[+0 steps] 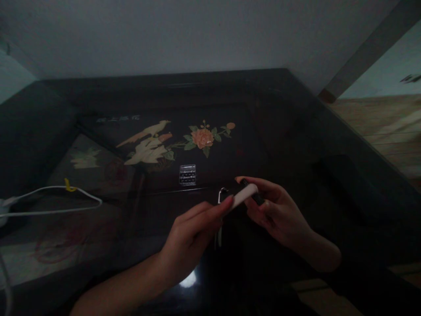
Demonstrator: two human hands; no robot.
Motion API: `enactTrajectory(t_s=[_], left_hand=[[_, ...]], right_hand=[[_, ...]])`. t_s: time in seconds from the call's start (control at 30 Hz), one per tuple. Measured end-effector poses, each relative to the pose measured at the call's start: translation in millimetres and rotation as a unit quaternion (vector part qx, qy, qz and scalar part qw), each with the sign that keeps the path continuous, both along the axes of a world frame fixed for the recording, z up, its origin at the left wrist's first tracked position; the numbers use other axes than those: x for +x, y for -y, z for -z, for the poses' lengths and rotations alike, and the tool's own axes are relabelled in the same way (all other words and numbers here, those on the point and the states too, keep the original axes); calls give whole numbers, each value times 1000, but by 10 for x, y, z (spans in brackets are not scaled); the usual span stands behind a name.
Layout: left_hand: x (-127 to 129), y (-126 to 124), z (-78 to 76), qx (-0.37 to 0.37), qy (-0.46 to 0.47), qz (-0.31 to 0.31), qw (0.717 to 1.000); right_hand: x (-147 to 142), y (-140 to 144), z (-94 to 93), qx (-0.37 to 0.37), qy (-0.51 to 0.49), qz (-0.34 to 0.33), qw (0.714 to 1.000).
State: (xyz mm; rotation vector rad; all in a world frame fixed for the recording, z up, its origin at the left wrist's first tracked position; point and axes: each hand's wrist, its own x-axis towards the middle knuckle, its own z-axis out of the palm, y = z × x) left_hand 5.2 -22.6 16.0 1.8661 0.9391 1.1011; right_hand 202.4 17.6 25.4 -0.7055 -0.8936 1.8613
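Observation:
My left hand (194, 235) grips a pale, flat piece with a rounded end (245, 196), seen nearly edge-on, with the thumb and fingers closed around its near end. Beside those fingertips a small dark item with a shiny metal edge (220, 194) shows in part; what it is I cannot make out. Between the thumb and fingers of my right hand (279, 213) is a small black bar-like object (257, 198), against or just behind the pale piece's far end. Beyond the hands, a small clear plastic case (187, 174) with dark rows inside lies on the table.
The glossy dark table (289, 127) carries a bird-and-flower picture (202, 138). A white cable (88, 195) with a yellow tie (69, 186) loops at left. A dark, blurry object (351, 184) lies at right. A pale wall (184, 35) stands behind.

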Motion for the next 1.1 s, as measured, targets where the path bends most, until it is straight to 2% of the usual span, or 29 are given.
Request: enactTrajectory(t_s=[0.07, 0.2, 0.33, 0.47, 0.6, 0.73, 1.1], left_hand=[[-5, -6, -4, -2, -2, -13, 1000], [3, -15, -22, 12, 7, 17, 1000], [10, -26, -31, 7, 0, -20, 1000], [2, -22, -27, 17, 3, 11, 1000], [-17, -24, -23, -2, -4, -14, 1000], [-36, -34, -22, -7, 0, 8, 1000], [-34, -48, 7, -19, -17, -23, 999]], right_hand=[[-2, 0, 3, 6, -2, -5, 1000], [-2, -1, 7, 9, -1, -1, 1000], [2, -5, 0, 2, -2, -5, 1000], [4, -7, -7, 4, 4, 0, 1000], [8, -3, -8, 3, 20, -4, 1000], [16, 0, 4, 5, 20, -2, 1000], [11, -8, 13, -2, 6, -3, 1000]])
